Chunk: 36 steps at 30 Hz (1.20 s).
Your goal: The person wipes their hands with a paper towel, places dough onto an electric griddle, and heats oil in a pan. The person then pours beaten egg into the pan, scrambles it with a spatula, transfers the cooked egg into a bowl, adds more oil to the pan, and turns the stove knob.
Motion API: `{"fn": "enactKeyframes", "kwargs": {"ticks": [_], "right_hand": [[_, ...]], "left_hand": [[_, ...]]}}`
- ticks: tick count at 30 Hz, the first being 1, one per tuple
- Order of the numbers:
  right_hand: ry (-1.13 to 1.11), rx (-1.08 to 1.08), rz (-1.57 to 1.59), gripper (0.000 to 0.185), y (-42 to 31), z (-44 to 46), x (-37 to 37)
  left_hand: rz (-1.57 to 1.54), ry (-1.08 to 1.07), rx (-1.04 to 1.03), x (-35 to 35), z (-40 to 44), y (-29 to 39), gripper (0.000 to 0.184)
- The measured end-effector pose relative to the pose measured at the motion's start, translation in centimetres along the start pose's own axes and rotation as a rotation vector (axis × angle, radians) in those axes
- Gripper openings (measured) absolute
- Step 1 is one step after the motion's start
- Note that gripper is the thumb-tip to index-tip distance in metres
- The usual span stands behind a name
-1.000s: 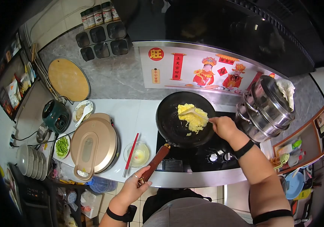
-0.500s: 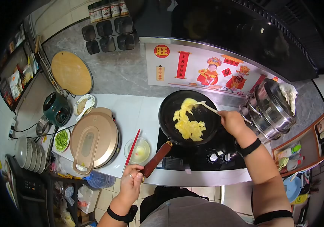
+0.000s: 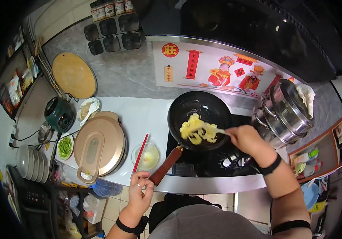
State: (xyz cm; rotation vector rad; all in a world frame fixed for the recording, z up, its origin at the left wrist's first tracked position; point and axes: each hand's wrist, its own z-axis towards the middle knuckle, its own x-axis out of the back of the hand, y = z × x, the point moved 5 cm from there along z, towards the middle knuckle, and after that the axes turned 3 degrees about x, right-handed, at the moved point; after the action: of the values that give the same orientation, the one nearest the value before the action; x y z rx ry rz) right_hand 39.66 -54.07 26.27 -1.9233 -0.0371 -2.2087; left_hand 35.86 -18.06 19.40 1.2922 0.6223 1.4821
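My right hand (image 3: pixel 246 139) is closed around the handle of a pale spatula (image 3: pixel 220 130), whose blade is blurred among the scrambled eggs (image 3: pixel 197 129). The eggs lie in yellow clumps in the near half of a black wok (image 3: pixel 203 104) on the stove. At the counter's front edge, my left hand (image 3: pixel 140 195) has its fingers and thumb curled about the tip of the wok's brown wooden handle (image 3: pixel 166 166). Just left of that handle stands a glass bowl (image 3: pixel 150 156) with a little egg residue, and red chopsticks (image 3: pixel 141 154) lie across its left side.
A stacked steel steamer (image 3: pixel 284 113) stands right of the black cooktop (image 3: pixel 195 169). On the left are a round beige electric griddle (image 3: pixel 99 143), a plate of sliced green peppers (image 3: pixel 65 147), a small bowl with a white spoon (image 3: pixel 88 109) and a green cooker (image 3: pixel 59 114).
My right hand has moved slightly nearer to me, drawing the spatula down into the eggs. The eggs are gathered into a tighter pile. My left hand's grip on the handle tip looks looser.
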Motion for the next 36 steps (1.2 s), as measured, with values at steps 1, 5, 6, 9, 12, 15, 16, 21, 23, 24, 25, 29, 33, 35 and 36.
{"fn": "enactKeyframes", "kwargs": {"ticks": [1,5,6,9,12,15,16,21,23,24,25,29,33,35,36], "right_hand": [[0.001,0.000,0.001,0.021,0.3,0.8,-1.3],[0.151,-0.123,0.003,0.022,2.0,2.8,-4.1],[0.136,-0.108,0.016,0.023,2.1,3.0,-4.8],[0.041,0.004,0.073,0.023,0.1,1.0,-2.9],[-0.168,0.055,0.073,0.024,-2.2,-0.9,2.7],[-0.099,0.070,0.025,0.022,-1.9,-1.1,1.3],[-0.009,0.068,-0.004,0.021,-1.5,-0.7,0.2],[0.230,-0.039,-0.008,0.023,1.0,2.9,-2.3],[0.129,-0.052,-0.038,0.023,1.9,2.7,-3.6],[0.028,-0.063,-0.067,0.022,2.0,2.6,-4.2],[0.024,-0.056,-0.069,0.022,1.9,2.2,-3.6],[-0.036,0.006,-0.056,0.019,1.2,-0.3,2.5],[-0.098,0.008,-0.022,0.020,0.6,-1.2,4.9],[-0.159,-0.005,-0.057,0.019,1.6,-0.9,2.8],[-0.158,-0.010,-0.059,0.019,1.9,-0.5,1.7]], "left_hand": [[0.030,-0.019,-0.022,-0.1,0.2,0.3,0.008],[0.049,-0.010,-0.023,-0.1,0.4,1.0,0.012],[0.042,-0.020,-0.015,-0.2,0.4,1.0,0.014],[0.012,-0.021,0.006,-0.1,0.2,0.5,0.015],[0.024,-0.002,0.032,0.4,0.0,0.5,0.013],[0.047,0.000,0.033,0.2,0.2,0.4,0.008],[0.046,-0.003,0.013,0.1,0.2,0.4,0.006],[0.010,-0.038,-0.020,0.0,0.3,0.6,0.009],[0.053,-0.076,0.042,-0.3,0.4,0.4,0.016],[0.053,-0.074,0.046,-0.1,0.3,0.5,0.016],[0.142,-0.102,0.006,-0.1,0.3,0.8,0.020],[0.356,-0.171,-0.100,0.1,0.3,1.6,0.031],[0.447,-0.204,-0.149,0.2,0.6,2.0,0.036],[0.505,-0.228,-0.193,0.0,0.6,2.0,0.036],[0.503,-0.230,-0.196,-0.2,0.8,1.9,0.036]]}}
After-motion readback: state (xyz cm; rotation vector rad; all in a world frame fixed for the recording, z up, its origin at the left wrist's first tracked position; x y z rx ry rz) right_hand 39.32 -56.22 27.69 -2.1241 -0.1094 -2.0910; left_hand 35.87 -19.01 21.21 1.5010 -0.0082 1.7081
